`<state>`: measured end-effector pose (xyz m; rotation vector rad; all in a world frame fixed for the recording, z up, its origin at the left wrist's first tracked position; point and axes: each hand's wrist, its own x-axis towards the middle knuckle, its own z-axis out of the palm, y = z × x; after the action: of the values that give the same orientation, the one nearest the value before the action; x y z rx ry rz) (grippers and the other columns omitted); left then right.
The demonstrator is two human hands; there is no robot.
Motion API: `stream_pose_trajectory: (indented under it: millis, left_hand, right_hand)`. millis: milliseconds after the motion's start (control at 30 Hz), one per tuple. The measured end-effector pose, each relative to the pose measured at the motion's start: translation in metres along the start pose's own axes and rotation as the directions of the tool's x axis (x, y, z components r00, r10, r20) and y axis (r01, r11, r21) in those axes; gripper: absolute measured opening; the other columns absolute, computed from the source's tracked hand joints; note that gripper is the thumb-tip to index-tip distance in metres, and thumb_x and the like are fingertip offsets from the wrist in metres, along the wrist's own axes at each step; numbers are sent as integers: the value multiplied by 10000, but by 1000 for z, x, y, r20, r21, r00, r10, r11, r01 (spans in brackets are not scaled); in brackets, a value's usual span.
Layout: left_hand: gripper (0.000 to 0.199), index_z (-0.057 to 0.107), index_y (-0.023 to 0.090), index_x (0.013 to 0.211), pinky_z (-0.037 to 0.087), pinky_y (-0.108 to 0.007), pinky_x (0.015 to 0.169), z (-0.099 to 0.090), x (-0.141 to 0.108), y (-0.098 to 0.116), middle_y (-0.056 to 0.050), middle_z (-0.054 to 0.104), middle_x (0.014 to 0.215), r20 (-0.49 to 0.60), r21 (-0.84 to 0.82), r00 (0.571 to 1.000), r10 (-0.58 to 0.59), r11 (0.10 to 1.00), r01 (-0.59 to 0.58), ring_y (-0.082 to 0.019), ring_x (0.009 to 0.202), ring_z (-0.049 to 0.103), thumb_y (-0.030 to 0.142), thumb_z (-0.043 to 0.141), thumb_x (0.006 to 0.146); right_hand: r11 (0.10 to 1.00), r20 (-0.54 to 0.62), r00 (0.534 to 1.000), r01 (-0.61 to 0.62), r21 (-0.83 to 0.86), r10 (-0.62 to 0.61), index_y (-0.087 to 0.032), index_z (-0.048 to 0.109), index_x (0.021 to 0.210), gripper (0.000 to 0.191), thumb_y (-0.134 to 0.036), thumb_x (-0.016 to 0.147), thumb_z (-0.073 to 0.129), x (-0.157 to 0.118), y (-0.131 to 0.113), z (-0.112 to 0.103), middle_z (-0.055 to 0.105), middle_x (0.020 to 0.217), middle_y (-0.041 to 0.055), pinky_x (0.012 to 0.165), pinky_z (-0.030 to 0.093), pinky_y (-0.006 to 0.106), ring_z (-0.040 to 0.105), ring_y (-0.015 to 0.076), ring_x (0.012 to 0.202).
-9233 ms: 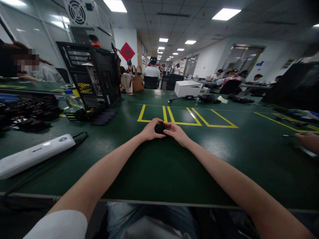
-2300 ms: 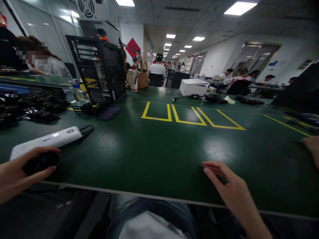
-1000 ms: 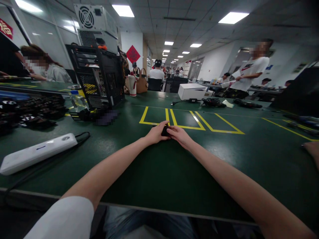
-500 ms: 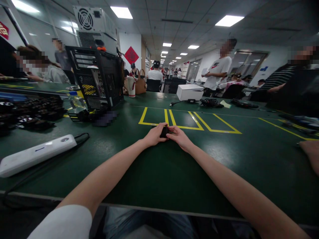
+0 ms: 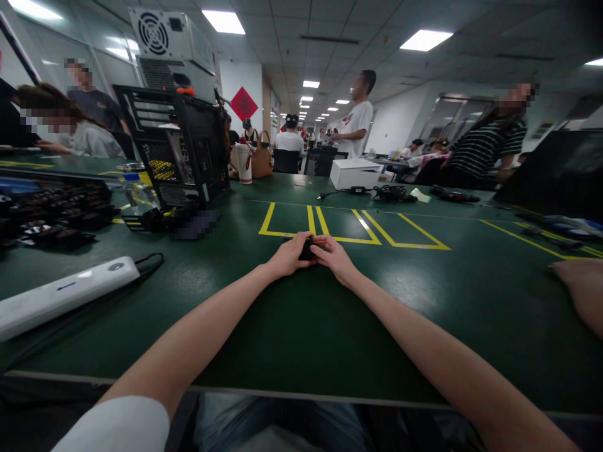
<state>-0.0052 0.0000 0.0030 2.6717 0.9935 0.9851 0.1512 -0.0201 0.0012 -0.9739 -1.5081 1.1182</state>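
A small black object point(image 5: 307, 250) lies between my hands, just in front of the yellow tape marks; its kind is hard to make out. My left hand point(image 5: 289, 256) wraps round its left side, thumb nearest me and fingers behind. From the right, my right hand point(image 5: 333, 257) closes on it with thumb and fingertips. Both hands rest low over the green table point(image 5: 292, 333), and the fingers hide much of the object.
A white power strip point(image 5: 70, 292) with a black cable lies at left. Behind it stand a black computer case point(image 5: 188, 147), a bottle point(image 5: 137, 191) and dark parts point(image 5: 56, 207). A white box point(image 5: 354, 174) and coiled cables point(image 5: 394, 193) sit farther back. Another person's hand point(image 5: 581, 285) rests at right.
My hands keep their grip on the black object with almost no movement. The view shifts slightly. A person in white behind the table has moved left; the one in stripes stands farther left too.
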Motion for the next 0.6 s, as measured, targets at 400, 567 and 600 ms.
stream_pose_trajectory:
  millis: [400,567,600]
  left_hand:
    - [611,268,190,1167,422,-390,819,-3,-1,3,-90,427,1148,7,-14,1000,-1,1000,1,-237,998,491,342,599,677]
    - [617,276,183,1161,419,-395,820,-2,0,1,-96,429,1140,-3,-11,1000,0,1000,0,-242,1001,488,343,608,667]
    - [613,279,182,1159,419,-393,819,-1,0,1,-97,432,1136,-3,-9,1000,1,1000,-1,-242,999,489,343,608,667]
  right_hand:
    - [991,22,991,134,-25,-133,-224,528,858,202,-314,684,580,-2,-1,-2,542,942,-3,769,456,301,551,132,836]
    - [993,-5,993,114,-34,-114,-218,520,857,221,-333,678,581,0,2,-2,551,942,9,724,469,314,557,132,790]
    - [993,-1,994,112,-38,-112,-222,519,887,239,-326,681,580,1,2,-2,550,960,12,741,464,321,557,134,807]
